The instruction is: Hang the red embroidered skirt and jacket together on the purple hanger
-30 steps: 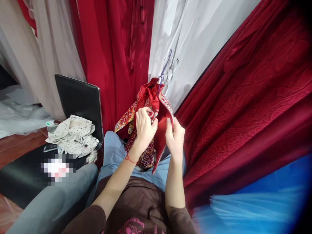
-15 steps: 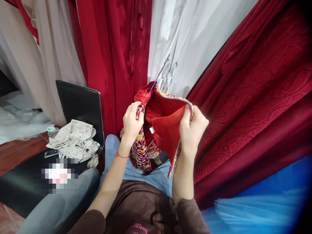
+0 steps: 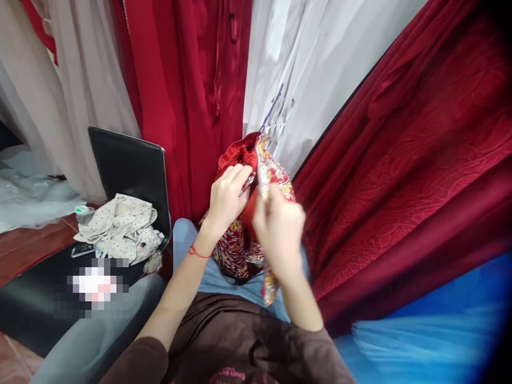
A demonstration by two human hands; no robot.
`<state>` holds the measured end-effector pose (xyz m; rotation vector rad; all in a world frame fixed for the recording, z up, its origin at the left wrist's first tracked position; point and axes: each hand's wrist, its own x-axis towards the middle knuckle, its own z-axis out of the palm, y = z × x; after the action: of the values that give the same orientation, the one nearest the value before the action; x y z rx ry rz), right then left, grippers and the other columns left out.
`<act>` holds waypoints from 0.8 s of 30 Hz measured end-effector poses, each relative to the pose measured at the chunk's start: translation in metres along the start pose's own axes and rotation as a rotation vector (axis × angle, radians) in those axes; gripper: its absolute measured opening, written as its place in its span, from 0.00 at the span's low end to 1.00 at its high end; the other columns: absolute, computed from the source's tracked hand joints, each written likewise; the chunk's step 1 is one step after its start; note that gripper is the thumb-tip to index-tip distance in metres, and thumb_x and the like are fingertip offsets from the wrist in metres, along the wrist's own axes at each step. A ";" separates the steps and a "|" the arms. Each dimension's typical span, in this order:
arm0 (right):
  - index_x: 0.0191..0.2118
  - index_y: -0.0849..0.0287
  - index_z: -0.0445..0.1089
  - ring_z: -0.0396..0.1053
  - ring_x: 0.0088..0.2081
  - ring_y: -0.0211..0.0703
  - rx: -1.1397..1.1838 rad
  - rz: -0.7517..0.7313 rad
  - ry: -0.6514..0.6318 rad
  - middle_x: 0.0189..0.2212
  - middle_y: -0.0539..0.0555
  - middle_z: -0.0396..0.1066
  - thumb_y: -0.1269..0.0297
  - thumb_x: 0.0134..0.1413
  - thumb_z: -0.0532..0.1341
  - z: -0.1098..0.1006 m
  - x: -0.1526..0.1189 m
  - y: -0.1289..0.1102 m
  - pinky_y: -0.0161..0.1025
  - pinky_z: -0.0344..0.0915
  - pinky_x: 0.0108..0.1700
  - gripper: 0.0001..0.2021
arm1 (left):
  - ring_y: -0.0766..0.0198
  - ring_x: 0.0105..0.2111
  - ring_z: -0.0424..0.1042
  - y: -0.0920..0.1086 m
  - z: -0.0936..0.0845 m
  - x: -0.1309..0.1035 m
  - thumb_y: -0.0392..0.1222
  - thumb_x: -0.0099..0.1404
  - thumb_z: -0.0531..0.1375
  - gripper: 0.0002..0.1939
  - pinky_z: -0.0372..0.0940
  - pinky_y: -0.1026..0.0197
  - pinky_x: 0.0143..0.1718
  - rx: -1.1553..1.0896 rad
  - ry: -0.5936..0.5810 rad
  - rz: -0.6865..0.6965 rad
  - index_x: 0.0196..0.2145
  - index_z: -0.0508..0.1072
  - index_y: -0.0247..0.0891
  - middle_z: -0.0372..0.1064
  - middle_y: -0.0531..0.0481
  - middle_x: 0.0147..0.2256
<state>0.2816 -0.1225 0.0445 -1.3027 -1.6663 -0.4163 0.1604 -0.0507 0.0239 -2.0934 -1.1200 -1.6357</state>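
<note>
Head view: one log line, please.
left hand: on embroidered garment | right hand: gripping its edge, blurred | spotted cloth: on black chair

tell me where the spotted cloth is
In the head view, the spotted cloth lies at left on the black chair, in front of its backrest and beside the phone.

A bright patch glares on the white cloth, the right hand blurs, and 2 right corners darken.

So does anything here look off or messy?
Nothing looks damaged or spilled. The one untidy spot is the dotted cloth, crumpled in a heap on the black chair, left of the embroidered red garment.
</note>
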 end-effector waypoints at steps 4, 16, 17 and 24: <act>0.35 0.58 0.69 0.61 0.19 0.40 0.113 0.097 -0.046 0.20 0.51 0.66 0.62 0.67 0.48 0.038 -0.045 -0.004 0.35 0.50 0.25 0.14 | 0.58 0.43 0.72 -0.003 0.004 -0.004 0.31 0.67 0.53 0.12 0.68 0.58 0.45 0.020 -0.012 -0.014 0.45 0.71 0.41 0.72 0.47 0.41; 0.33 0.60 0.69 0.53 0.22 0.36 -0.262 0.091 0.137 0.21 0.50 0.61 0.60 0.68 0.51 -0.015 0.036 0.038 0.37 0.43 0.30 0.15 | 0.51 0.48 0.71 0.042 0.082 -0.016 0.32 0.67 0.53 0.09 0.70 0.49 0.50 -0.131 -0.163 -0.031 0.43 0.69 0.40 0.72 0.41 0.43; 0.35 0.60 0.70 0.55 0.23 0.37 -0.329 0.076 0.102 0.22 0.51 0.63 0.61 0.67 0.51 -0.010 0.029 0.041 0.36 0.44 0.30 0.14 | 0.51 0.48 0.71 0.043 0.092 -0.018 0.33 0.68 0.52 0.10 0.69 0.48 0.52 -0.191 -0.180 -0.045 0.44 0.69 0.40 0.72 0.41 0.43; 0.44 0.63 0.71 0.66 0.32 0.44 -0.552 0.126 0.060 0.33 0.59 0.70 0.66 0.64 0.51 0.033 -0.010 0.101 0.38 0.52 0.32 0.13 | 0.55 0.55 0.70 -0.001 0.122 -0.043 0.40 0.65 0.58 0.16 0.65 0.50 0.59 -0.636 -0.296 0.197 0.51 0.69 0.39 0.70 0.42 0.51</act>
<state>0.3554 -0.0654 -0.0073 -1.7621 -1.4580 -0.8716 0.2432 0.0080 -0.0566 -2.8026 -0.4519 -1.7828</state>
